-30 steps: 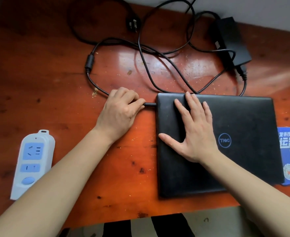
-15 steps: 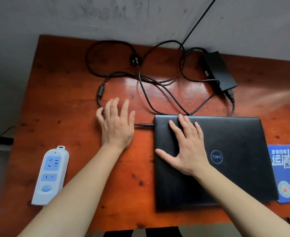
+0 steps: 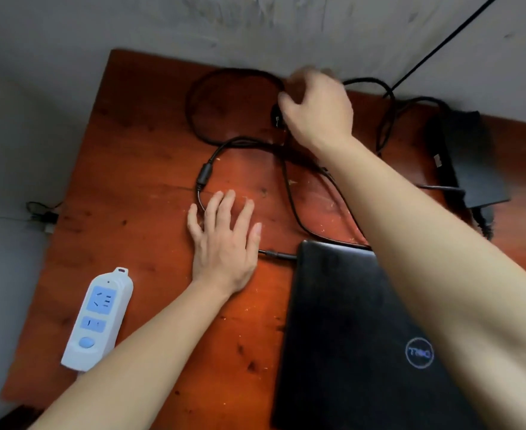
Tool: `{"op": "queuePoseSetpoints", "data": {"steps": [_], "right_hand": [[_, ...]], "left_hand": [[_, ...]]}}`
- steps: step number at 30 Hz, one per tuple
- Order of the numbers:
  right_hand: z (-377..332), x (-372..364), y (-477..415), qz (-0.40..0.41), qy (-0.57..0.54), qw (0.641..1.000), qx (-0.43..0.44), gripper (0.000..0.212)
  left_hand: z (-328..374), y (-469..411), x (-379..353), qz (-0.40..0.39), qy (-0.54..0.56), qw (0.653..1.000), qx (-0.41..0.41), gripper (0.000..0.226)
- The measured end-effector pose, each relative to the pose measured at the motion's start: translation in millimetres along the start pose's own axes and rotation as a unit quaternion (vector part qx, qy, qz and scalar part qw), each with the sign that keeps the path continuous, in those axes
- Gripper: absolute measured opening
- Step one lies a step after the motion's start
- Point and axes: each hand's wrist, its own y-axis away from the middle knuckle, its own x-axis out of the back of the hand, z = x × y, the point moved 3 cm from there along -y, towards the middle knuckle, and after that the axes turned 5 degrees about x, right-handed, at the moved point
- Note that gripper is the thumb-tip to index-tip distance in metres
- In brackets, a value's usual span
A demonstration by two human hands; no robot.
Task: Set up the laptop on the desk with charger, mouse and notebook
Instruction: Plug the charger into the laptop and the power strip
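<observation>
Your right hand (image 3: 316, 110) has left the laptop (image 3: 357, 336) lid, where it lay flat 0.5 s ago, and now reaches to the far edge of the desk (image 3: 150, 187). It curls over the wall plug (image 3: 276, 114) of the charger; motion blur hides the fingertips, so I cannot tell whether the plug is gripped. Your left hand (image 3: 224, 243) has stayed flat on the desk, fingers spread, grasping nothing, and covers part of the thin cable (image 3: 289, 193). The barrel connector (image 3: 275, 254) is seated in the laptop's left edge. The laptop lies closed at the near right. The charger brick (image 3: 472, 156) sits far right. The power strip (image 3: 95, 318) lies near left, well apart from the plug. Judgement: laptop-side connection done; next, carry the plug to the strip. Mouse and notebook are not in view.
</observation>
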Motion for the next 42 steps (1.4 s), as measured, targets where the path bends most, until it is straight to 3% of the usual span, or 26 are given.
{"op": "queuePoseSetpoints", "data": {"steps": [4,7,9,13,18,25,29,31,33,37,38,41,42], "right_hand": [[0,-23,-29,-0.123,0.089,0.987,-0.042,0.056],[2,-25,-36,-0.182,0.087,0.977,-0.070,0.047],[0,-17,-36,-0.192,0.011,0.976,-0.102,0.037],[2,10,-27,-0.132,-0.231,0.957,-0.113,0.020],[2,47,7,-0.002,-0.391,0.918,-0.063,0.028],[25,80,93,0.032,-0.353,0.926,-0.129,0.037],[7,102,140,0.078,-0.378,0.921,-0.054,0.016],[-8,107,159,0.036,-0.409,0.912,-0.016,0.011],[-27,112,181,-0.027,-0.404,0.914,-0.001,0.013],[-46,108,222,-0.106,-0.330,0.937,0.041,0.016],[-51,109,232,-0.118,-0.320,0.939,0.053,0.016],[-65,111,256,-0.160,-0.306,0.937,0.046,0.015],[-66,111,261,-0.162,-0.288,0.943,0.044,0.013]], "left_hand": [[2,-1,2,0.000,-0.003,1.000,-0.001,0.049],[2,-1,2,-0.006,-0.004,1.000,0.001,0.049],[2,-2,2,-0.009,-0.005,1.000,0.002,0.049],[2,0,2,-0.008,0.001,1.000,0.003,0.048],[0,-1,-1,0.003,0.005,1.000,0.007,0.047],[3,1,5,-0.036,0.008,0.999,0.025,0.050],[-4,7,17,-0.094,0.068,0.993,0.009,0.048],[-13,7,34,-0.097,0.158,0.982,0.046,0.047],[-24,13,67,-0.039,0.208,0.972,0.099,0.053],[-46,21,120,0.025,0.248,0.954,0.170,0.095],[-51,21,131,0.025,0.258,0.950,0.175,0.094],[-65,12,158,0.029,0.223,0.954,0.198,0.051],[-68,12,167,0.023,0.220,0.950,0.221,0.059]]}}
